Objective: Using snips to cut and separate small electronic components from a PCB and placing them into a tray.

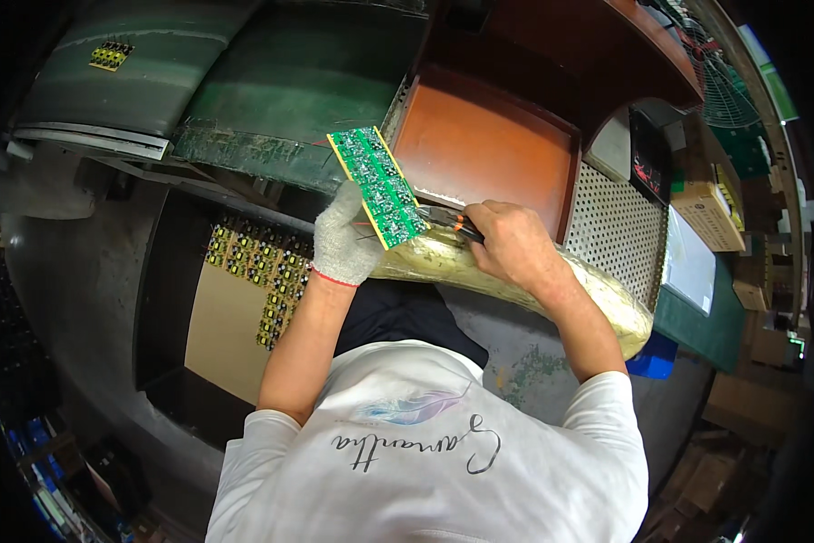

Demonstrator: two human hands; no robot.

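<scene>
A green circuit board panel [378, 185] with yellow edges is tilted in front of me, its soldered side facing up. My left hand [343, 237], in a grey-white knitted glove with a red cuff edge, is closed on the board's left edge. My bare right hand [514, 237] grips a pair of cutting pliers [456, 223] with orange and black handles. The jaws reach the board's lower right edge; whether they bite on anything is too small to tell. Thin wires stick out beside the board.
To the left, a dark box [167, 299] holds several yellow-and-black boards [262, 267] on brown cardboard [217, 330]. A green conveyor belt [271, 81] carries one board [111, 55] at far left. Ahead lies an orange-brown tray [488, 136]; a perforated metal plate [617, 222] and a wrapped padded edge [597, 303] are right.
</scene>
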